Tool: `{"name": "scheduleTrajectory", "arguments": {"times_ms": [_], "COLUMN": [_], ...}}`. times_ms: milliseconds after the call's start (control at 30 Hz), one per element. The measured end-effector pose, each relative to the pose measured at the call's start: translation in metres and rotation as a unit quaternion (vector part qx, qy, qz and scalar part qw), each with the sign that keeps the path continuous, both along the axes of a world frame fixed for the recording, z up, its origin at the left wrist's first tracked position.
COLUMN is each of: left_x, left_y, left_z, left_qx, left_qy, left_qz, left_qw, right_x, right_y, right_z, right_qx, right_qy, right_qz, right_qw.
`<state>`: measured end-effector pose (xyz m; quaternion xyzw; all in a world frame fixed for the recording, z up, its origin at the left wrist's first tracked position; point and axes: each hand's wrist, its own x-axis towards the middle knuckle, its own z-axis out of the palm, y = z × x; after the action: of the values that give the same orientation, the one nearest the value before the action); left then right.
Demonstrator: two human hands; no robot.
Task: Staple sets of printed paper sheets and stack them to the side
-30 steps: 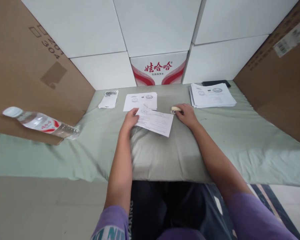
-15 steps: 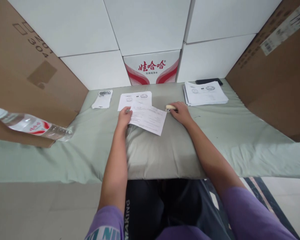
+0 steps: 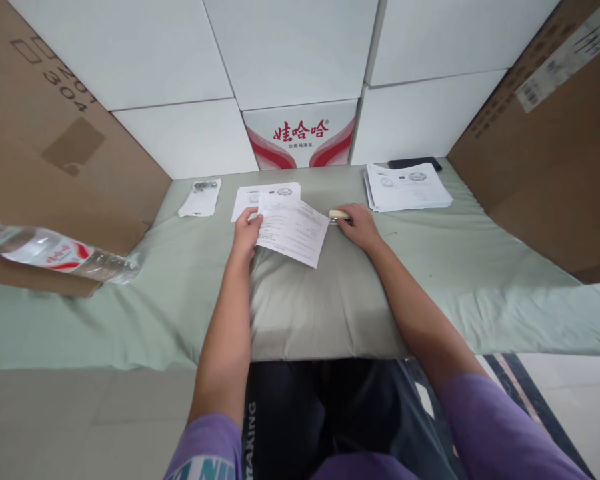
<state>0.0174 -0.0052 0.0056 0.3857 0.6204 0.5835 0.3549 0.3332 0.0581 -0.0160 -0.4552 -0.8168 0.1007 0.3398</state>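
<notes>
Fingers of the left hand are being pinched onto the edge of the paper, beside the stapler being gripped by the right hand; such likely light, limp paper is being best held there.

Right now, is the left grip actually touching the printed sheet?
Touching. The head view shows it: the left grip holds the printed sheet at its left edge, thumb lying over the paper.
</notes>
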Motion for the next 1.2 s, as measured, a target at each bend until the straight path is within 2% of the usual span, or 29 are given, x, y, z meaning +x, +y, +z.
{"name": "scheduleTrajectory", "arguments": {"times_ms": [200,333,433,500,600,700,767,833,1000,1100,1200], "left_x": [-0.004,-0.008,-0.010,-0.009,-0.006,-0.002,0.000,-0.001,-0.008,-0.016,-0.022], "left_y": [0.003,0.002,-0.001,-0.004,-0.008,-0.013,-0.018,-0.023,-0.032,-0.030,-0.024], "left_z": [-0.009,-0.016,-0.013,-0.009,0.001,0.011,0.018,0.024,0.035,0.034,0.023], "left_qx": [-0.016,-0.038,-0.057,-0.067,-0.080,-0.125,-0.139,-0.116,-0.050,0.005,-0.005], "left_qy": [0.098,0.196,0.275,0.290,0.240,0.129,0.064,0.028,0.031,0.013,0.038], "left_qz": [0.018,0.020,0.021,0.016,0.016,0.006,-0.037,-0.089,-0.148,-0.124,-0.095], "left_qw": [0.995,0.980,0.959,0.955,0.967,0.984,0.988,0.989,0.987,0.992,0.995], "right_x": [0.000,0.000,0.000,0.000,0.000,0.000,0.000,0.000,0.000,0.001,0.001], "right_y": [0.000,0.001,0.001,0.000,0.000,0.000,0.001,0.001,0.001,0.002,0.003], "right_z": [-0.001,-0.001,-0.001,0.000,0.000,0.000,-0.001,-0.001,-0.001,-0.001,-0.002], "right_qx": [0.005,0.002,0.001,0.002,0.003,0.001,0.000,0.001,0.000,0.003,0.006], "right_qy": [0.000,-0.005,-0.010,-0.006,0.002,0.004,0.004,0.005,0.003,-0.006,-0.012], "right_qz": [0.001,-0.002,0.001,0.002,0.001,0.000,0.000,0.002,0.003,-0.001,-0.001], "right_qw": [1.000,1.000,1.000,1.000,1.000,1.000,1.000,1.000,1.000,1.000,1.000]}}
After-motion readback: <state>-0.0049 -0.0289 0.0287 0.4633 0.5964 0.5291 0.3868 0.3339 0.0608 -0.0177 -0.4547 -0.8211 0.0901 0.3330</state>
